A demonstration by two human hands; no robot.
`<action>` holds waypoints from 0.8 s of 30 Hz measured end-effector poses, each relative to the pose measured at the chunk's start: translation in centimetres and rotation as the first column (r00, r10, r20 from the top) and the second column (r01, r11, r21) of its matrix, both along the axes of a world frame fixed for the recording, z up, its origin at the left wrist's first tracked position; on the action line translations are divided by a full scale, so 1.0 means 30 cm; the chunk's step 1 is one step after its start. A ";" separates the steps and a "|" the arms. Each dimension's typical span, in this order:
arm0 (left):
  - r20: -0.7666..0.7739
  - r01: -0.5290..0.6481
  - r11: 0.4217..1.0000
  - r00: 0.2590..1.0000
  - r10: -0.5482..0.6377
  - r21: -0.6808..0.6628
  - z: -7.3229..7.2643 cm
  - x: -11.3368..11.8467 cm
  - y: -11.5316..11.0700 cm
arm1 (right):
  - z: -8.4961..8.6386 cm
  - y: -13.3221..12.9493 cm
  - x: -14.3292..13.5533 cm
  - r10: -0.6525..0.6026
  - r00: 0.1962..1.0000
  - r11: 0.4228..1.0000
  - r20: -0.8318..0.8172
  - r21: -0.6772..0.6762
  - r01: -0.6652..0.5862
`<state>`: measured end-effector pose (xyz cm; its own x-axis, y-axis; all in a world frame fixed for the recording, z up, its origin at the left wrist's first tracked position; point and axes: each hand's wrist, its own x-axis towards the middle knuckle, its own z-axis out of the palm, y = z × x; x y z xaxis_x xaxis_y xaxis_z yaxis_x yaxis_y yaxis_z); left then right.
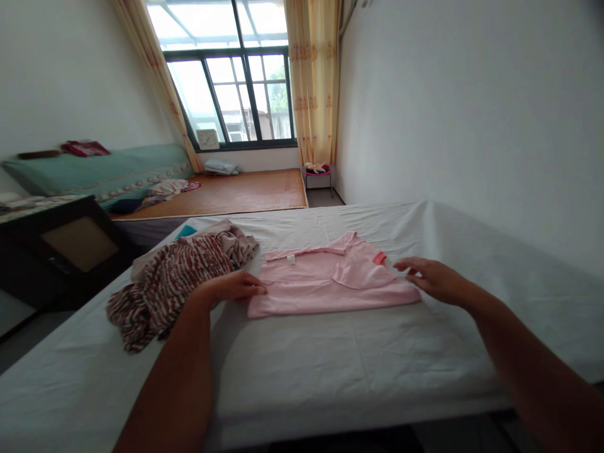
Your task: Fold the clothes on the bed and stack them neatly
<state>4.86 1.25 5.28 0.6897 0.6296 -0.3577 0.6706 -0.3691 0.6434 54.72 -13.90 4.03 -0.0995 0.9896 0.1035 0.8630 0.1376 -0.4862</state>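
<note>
A pink T-shirt (302, 283) lies partly folded in front of me, with a small white tag near its far edge and a coral-coloured trim at the right. At its left edge, my left hand (236, 286) is closed, thumb and fingers pinching the cloth. My right hand (431, 277) hovers just off the shirt's right end, fingers apart and holding nothing. Left of the shirt sits a heap of clothes, with a brown-and-white striped knit garment (184, 283) on top and a beige garment (236, 242) behind it.
A white sheet (302, 371) covers the surface under the clothes. Beyond it stands a bed with a brown mat (245, 192), and a small stool (318, 171) by the wall. At the left is a dark cabinet (70, 251). A white wall rises on the right.
</note>
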 end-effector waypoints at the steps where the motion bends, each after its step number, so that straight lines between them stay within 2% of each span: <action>1: 0.019 -0.047 0.997 0.999 0.046 0.063 -0.003 0.001 0.009 | 0.018 0.023 -0.036 0.063 0.998 0.998 0.007 -0.001 -0.063; 3: 0.104 -0.162 0.962 0.984 0.142 0.220 -0.014 0.012 0.037 | 0.047 0.084 -0.102 0.156 0.986 0.988 0.056 -0.021 -0.156; 5: 0.177 -0.246 0.896 0.965 0.192 0.369 -0.029 0.040 0.073 | 0.059 0.164 -0.147 0.172 0.971 0.985 0.165 -0.041 -0.168; 7: 0.147 -0.252 0.832 0.967 0.206 0.493 -0.046 0.080 0.113 | 0.058 0.256 -0.169 0.150 0.949 0.989 0.277 -0.041 -0.145; 11: -0.037 -0.161 0.738 0.969 0.243 0.656 -0.085 0.152 0.187 | 0.029 0.433 -0.191 0.095 0.903 0.992 0.418 0.041 -0.123; 14: -0.073 -0.113 0.696 0.970 0.231 0.709 -0.121 0.170 0.234 | -0.005 0.526 -0.228 0.196 0.889 0.974 0.413 0.026 -0.227; 16: -0.049 -0.145 0.671 0.964 0.261 0.727 -0.141 0.169 0.258 | -0.029 0.567 -0.255 0.215 0.892 0.973 0.397 -0.007 -0.232; 20: 0.033 -0.244 0.626 0.943 0.330 0.741 -0.165 0.158 0.284 | -0.040 0.633 -0.272 0.059 0.900 0.996 0.432 0.032 -0.081; 24: 0.224 -0.420 0.624 0.901 0.371 0.659 -0.176 0.145 0.295 | 0.017 0.708 -0.259 -0.034 0.916 0.992 0.399 0.128 -0.019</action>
<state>9.21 10.11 0.01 0.3199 0.8945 0.3123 0.8268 -0.4245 0.3690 46.95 7.34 4.53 -0.1513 0.9718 0.1809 0.9826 0.1678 -0.0797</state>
